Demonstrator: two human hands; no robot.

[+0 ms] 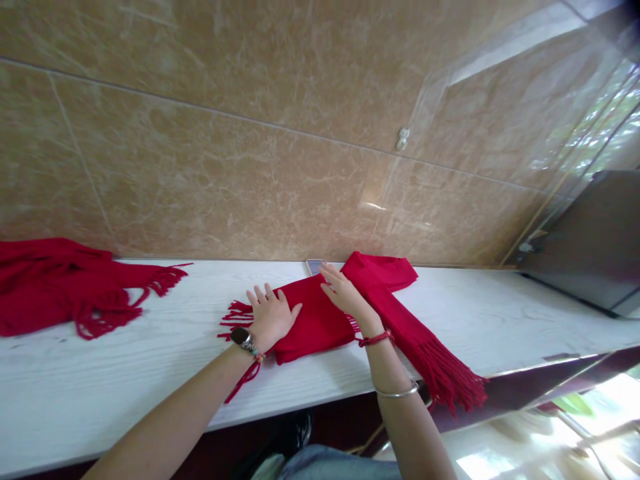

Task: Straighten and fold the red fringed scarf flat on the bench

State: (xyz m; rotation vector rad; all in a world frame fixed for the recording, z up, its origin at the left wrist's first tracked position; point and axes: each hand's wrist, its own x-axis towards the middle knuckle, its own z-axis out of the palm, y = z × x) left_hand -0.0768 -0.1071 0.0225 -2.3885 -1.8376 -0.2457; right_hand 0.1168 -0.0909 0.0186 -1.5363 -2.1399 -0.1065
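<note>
A folded red scarf [320,320] lies on the white wooden counter [175,373], with fringe sticking out at its left side and some showing by my right wrist. My left hand [273,317] rests flat on the scarf's left part, fingers spread. Over its right edge is my right hand [345,290], fingers stretched out and holding nothing; whether it presses on the cloth I cannot tell. Just right of it, a second red scarf [395,307] lies bent, its fringed end hanging over the counter's front edge.
More red fringed cloth [60,287] lies heaped at the far left. A phone-like flat object [315,267] sits by the wall behind the folded scarf. The tiled marble wall [225,167] bounds the counter's back. A large dark grey box-like object [585,240] stands at the right end.
</note>
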